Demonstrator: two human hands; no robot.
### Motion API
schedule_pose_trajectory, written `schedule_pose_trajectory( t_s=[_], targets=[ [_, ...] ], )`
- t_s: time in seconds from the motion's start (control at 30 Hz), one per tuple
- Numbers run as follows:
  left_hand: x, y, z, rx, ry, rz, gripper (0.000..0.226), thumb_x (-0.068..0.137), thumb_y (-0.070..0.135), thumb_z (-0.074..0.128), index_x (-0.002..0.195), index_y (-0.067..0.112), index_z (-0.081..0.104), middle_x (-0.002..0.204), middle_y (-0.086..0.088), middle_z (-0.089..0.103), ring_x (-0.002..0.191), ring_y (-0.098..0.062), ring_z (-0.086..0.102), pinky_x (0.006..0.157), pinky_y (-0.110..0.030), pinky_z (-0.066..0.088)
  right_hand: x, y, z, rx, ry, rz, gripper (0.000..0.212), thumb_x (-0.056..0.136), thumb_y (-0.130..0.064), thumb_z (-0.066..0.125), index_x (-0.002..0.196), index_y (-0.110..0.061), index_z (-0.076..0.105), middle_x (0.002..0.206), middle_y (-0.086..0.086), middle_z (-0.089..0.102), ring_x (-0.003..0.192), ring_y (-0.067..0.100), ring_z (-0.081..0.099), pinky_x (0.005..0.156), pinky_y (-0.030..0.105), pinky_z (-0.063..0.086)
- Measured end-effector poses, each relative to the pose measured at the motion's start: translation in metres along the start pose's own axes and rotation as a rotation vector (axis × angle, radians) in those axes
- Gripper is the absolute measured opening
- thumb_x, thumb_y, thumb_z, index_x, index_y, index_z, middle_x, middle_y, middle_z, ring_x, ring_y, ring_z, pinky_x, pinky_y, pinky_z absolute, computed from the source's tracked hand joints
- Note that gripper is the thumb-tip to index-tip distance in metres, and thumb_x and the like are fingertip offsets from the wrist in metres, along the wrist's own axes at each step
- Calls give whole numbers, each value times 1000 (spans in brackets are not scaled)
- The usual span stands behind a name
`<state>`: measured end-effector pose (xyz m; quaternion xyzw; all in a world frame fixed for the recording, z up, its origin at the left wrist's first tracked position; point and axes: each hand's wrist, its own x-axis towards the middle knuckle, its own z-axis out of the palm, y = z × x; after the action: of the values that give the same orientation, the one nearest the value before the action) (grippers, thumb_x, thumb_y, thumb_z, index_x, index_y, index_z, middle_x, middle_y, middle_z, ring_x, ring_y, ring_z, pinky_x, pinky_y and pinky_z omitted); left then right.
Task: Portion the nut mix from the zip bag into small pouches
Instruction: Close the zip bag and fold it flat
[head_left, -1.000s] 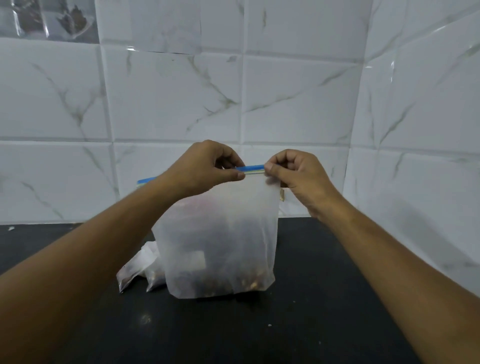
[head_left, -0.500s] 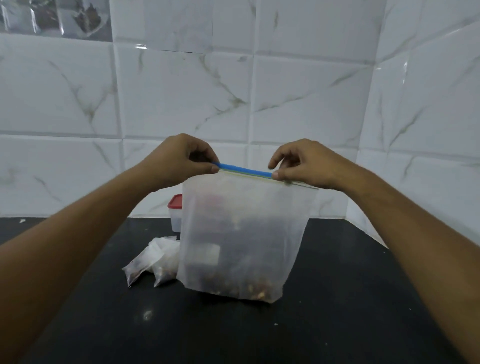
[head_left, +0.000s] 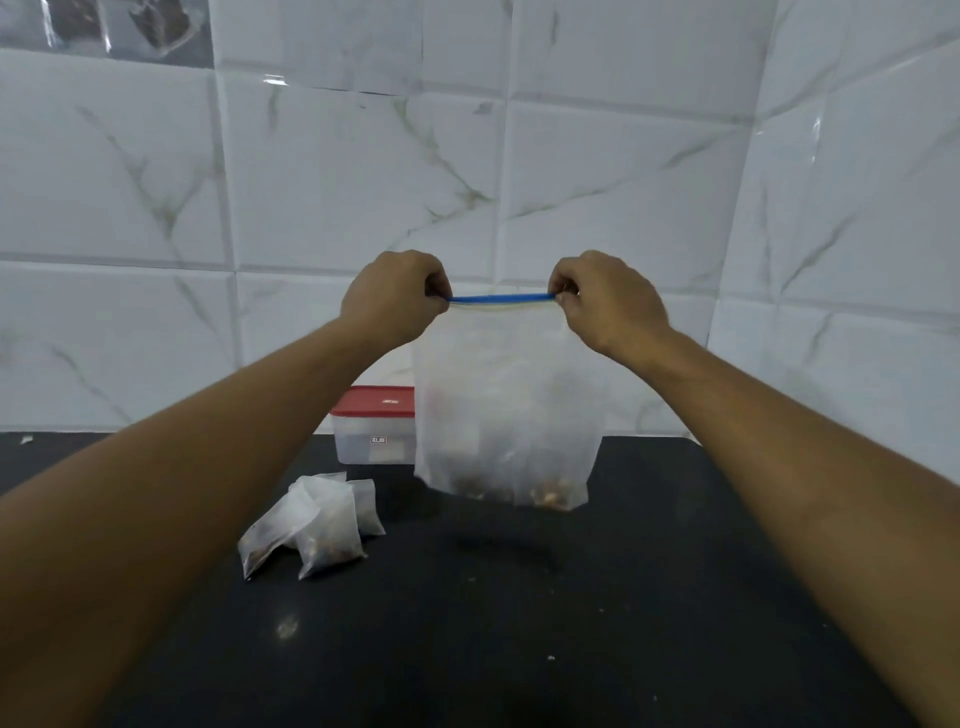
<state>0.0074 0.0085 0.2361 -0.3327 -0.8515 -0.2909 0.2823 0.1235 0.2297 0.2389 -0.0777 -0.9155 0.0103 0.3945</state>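
A frosted zip bag (head_left: 506, 410) with a blue zip strip along its top hangs in the air above the black counter (head_left: 519, 623). Nut mix lies in its bottom. My left hand (head_left: 395, 299) pinches the strip's left end and my right hand (head_left: 605, 299) pinches its right end, so the strip is stretched between them. Three small filled pouches (head_left: 317, 525) lie in a heap on the counter, below and left of the bag.
A clear plastic box with a red lid (head_left: 374, 423) stands against the tiled wall behind the bag's left side. White marble tiles close off the back and the right side. A few crumbs dot the counter.
Both hands have lifted the bag off the counter and moved it right. My hands now sit at the two ends of the strip. The red-lidded box has come into view.
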Motion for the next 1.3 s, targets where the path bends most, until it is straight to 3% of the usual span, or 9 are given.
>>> schedule_pose_trajectory(
  t_s=[0.13,0.3,0.47,0.57,0.7,0.9,1.1,1.23,1.3],
  targets=[
    [-20,-3,5,-16,35,30,5,91,21,71,92,25,72,91,9,67,84,-16,62,67,-28,42,-20,3,2,3,30,-58,19,103,-17,53,108,-21,71,107,-1,62,93,25,58,72,33,40],
    [-89,-15,11,-3,-89,130,3,92,29,72,92,32,71,78,25,59,68,4,53,60,-17,34,-79,3,4,49,-172,-116,14,98,-18,58,102,-26,70,96,-10,61,91,18,62,73,33,45],
    [-173,-26,10,1,-282,245,8,88,32,75,92,38,71,87,24,66,83,8,55,68,-20,44,-156,-11,-2,121,-375,-144,13,93,-21,65,99,-29,72,96,-12,70,89,11,65,80,41,56],
    [-219,-31,18,29,-414,279,13,89,37,73,100,44,68,90,29,60,87,9,53,72,-14,41,-205,-18,2,124,-502,-177,10,94,-25,65,100,-31,71,98,-14,70,89,6,64,80,35,55],
    [-259,-39,40,-8,-563,261,15,91,43,70,106,46,68,96,28,61,94,7,56,82,-19,51,-258,-20,21,128,-569,-187,11,94,-22,63,100,-28,70,98,-13,68,90,7,62,78,29,51],
    [-276,-35,57,-101,-554,280,14,93,40,69,107,41,72,101,24,64,92,5,58,81,-19,52,-291,-17,35,184,-527,-152,5,99,-25,64,97,-27,68,95,-13,65,89,6,56,78,30,50],
    [-264,-36,59,-213,-623,195,11,93,37,72,100,44,68,94,23,70,87,3,65,75,-20,53,-285,-10,35,371,-615,-63,10,101,-25,64,103,-34,62,91,-12,66,81,5,62,73,30,54],
    [-265,-37,62,-90,-542,282,5,92,38,70,95,42,69,93,23,65,85,2,62,75,-24,53,-285,-6,44,204,-555,-202,5,102,-29,60,103,-32,64,102,-13,56,90,9,57,78,35,52],
    [-268,-39,62,-29,-493,359,10,94,43,64,100,40,72,100,23,63,89,3,58,77,-26,54,-284,-6,46,142,-550,-274,16,103,-36,54,104,-29,68,104,-10,55,94,14,57,79,35,51]
  ],
)
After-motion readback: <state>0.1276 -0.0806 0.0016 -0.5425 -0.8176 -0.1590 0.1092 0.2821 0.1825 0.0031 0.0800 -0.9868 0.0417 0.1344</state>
